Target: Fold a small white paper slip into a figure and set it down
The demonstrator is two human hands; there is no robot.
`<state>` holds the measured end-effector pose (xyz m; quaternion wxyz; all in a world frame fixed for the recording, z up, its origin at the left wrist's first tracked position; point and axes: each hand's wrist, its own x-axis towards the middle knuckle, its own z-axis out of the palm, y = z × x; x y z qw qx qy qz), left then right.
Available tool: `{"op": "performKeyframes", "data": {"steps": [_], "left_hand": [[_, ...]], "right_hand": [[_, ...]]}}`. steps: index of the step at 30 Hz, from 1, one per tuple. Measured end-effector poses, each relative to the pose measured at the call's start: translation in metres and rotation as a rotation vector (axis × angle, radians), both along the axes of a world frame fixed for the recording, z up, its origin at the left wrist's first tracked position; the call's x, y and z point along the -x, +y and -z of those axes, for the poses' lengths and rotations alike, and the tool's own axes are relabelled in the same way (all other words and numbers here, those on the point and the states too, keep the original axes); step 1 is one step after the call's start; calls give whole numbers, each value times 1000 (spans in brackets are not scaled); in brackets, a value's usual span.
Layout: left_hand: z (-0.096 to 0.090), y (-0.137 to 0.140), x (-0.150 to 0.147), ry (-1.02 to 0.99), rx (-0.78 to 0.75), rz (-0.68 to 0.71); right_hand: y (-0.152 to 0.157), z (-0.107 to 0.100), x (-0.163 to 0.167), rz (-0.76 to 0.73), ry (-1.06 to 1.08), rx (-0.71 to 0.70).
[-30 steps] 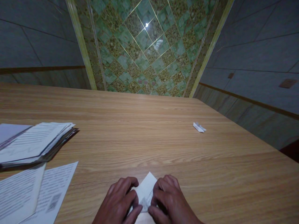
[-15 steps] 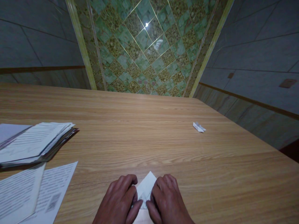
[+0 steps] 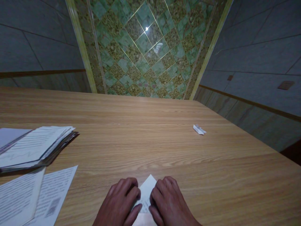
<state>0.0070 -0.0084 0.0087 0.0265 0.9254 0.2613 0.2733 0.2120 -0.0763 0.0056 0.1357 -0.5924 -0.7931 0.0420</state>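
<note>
A folded piece of white paper point(image 3: 147, 189) lies at the table's near edge, its pointed tip facing away from me. My left hand point(image 3: 121, 201) grips its left side with fingers curled and thumb along the lower edge. On the opposite side, my right hand point(image 3: 168, 201) holds the paper in the same way, fingers bent. Faint print shows on the paper's lower part between my thumbs. Both side corners are hidden under my fingers.
A small folded paper boat point(image 3: 199, 129) sits at the right on the wooden table point(image 3: 131, 135). To the left are a stack of papers point(image 3: 35, 144) and, nearer me, printed sheets point(image 3: 58, 188). A patterned tile wall point(image 3: 145, 59) stands beyond the table.
My thumbs have moved slightly apart, and more of the printed lower part of the paper shows between them. The whole view has shifted a little.
</note>
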Motion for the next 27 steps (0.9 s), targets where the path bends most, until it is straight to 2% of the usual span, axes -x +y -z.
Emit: {"op": "performKeyframes", "data": {"steps": [3, 5, 14, 19, 23, 27], "left_hand": [[0, -1, -3, -38, -128, 139], [0, -1, -6, -41, -158, 186], [5, -2, -11, -52, -186, 177], [2, 7, 0, -50, -119, 193], [-4, 13, 7, -19, -70, 263], [-6, 11, 5, -38, -88, 234]], "right_hand": [[0, -4, -1, -9, 13, 23], [1, -5, 0, -3, 20, 22], [4, -3, 1, -2, 104, 10], [5, -14, -13, -156, 175, 36], [7, -19, -21, -277, 123, -6], [7, -16, -20, -358, 66, -54]]}}
